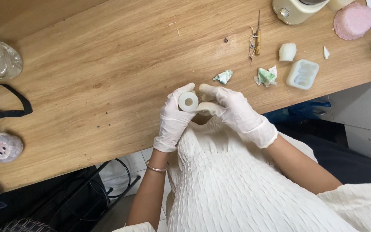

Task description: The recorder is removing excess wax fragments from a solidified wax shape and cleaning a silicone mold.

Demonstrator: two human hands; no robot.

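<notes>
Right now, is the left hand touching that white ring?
Touching. The head view shows the gloved left hand with fingers wrapped round the white ring.

Head view. Two gloved hands meet at the near edge of a wooden table [108, 77]. The left hand [174, 118] grips a white ring-shaped piece [188, 102]; the right hand [232, 112] touches it from 3 o'clock. At 1 o'clock lie two crumpled green-white scraps [223, 77], a pale silicone mould [302, 74] and a wooden-handled tool [257, 38]. At 9 o'clock rests a plush keychain [6, 147].
</notes>
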